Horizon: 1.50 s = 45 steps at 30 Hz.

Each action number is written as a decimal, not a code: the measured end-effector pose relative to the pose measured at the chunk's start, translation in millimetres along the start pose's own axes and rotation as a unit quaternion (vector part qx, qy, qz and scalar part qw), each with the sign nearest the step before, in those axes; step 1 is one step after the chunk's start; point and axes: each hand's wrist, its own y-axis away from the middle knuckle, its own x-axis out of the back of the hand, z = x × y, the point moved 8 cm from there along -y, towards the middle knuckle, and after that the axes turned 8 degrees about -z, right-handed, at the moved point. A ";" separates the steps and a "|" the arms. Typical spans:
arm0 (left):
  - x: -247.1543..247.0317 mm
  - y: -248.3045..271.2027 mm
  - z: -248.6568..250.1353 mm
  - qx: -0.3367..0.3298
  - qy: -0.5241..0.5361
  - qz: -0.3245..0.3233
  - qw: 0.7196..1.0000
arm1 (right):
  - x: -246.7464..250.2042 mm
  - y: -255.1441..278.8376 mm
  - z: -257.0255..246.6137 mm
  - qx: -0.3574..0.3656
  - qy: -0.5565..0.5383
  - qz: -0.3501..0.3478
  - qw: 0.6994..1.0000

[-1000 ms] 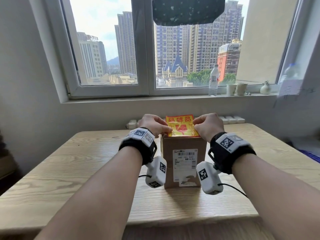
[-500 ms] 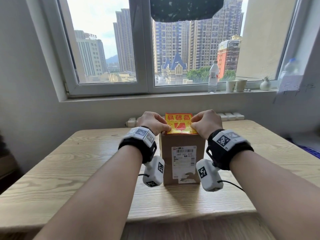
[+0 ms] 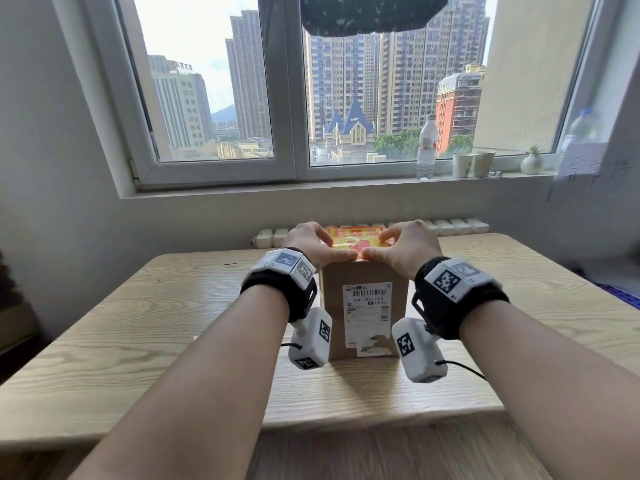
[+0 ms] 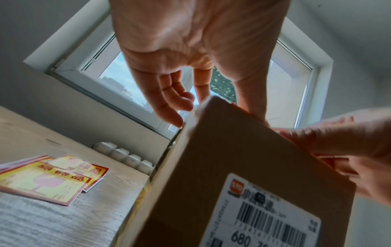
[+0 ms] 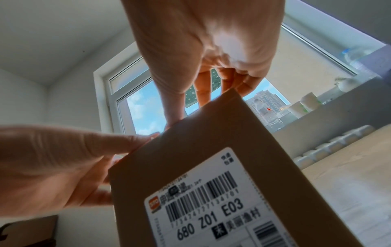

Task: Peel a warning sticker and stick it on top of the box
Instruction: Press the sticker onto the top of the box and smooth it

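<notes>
A brown cardboard box (image 3: 330, 306) with a white shipping label (image 3: 369, 317) stands upright on the wooden table (image 3: 138, 323). The yellow and red warning sticker (image 3: 353, 239) lies across its top. My left hand (image 3: 332, 245) and right hand (image 3: 375, 244) both rest on the sticker, thumbs nearly meeting along the near edge and fingertips arched onto its far part. In the left wrist view my left hand (image 4: 190, 83) reaches over the box (image 4: 211, 167) with loose fingers. From the right wrist, my right hand (image 5: 201, 75) rests on the box (image 5: 211, 142) top.
A pile of spare stickers (image 4: 48, 178) lies on the table left of the box. The windowsill behind holds a water bottle (image 3: 426, 147), two cups (image 3: 472, 163) and a small vase (image 3: 531, 162). A white radiator (image 3: 450, 226) runs behind the table's far edge.
The sticker, held tilted up by its side edges before, now lies flatter on the box top. Both hands have uncurled and the thumbs have slid toward each other along the near edge.
</notes>
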 end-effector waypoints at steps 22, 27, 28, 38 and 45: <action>-2.8 -47.1 -9.6 0.013 0.067 -0.008 0.998 | -22.1 -41.5 -1.7 0.043 -0.008 -0.072 0.996; -14.9 -41.9 17.2 -0.064 -0.016 -0.035 0.997 | -32.9 -39.6 -8.0 0.053 0.049 -0.127 0.989; -16.5 -40.1 18.4 -0.071 -0.033 -0.036 0.996 | -33.5 -38.0 -9.1 0.053 0.056 -0.136 0.988; -20.0 -38.2 -0.5 0.007 -0.053 -0.048 0.997 | -35.5 -36.4 -0.5 -0.014 0.001 -0.128 0.992; -25.3 -40.4 6.2 -0.020 -0.031 -0.063 0.997 | -36.0 -32.7 9.7 -0.039 -0.034 -0.148 0.988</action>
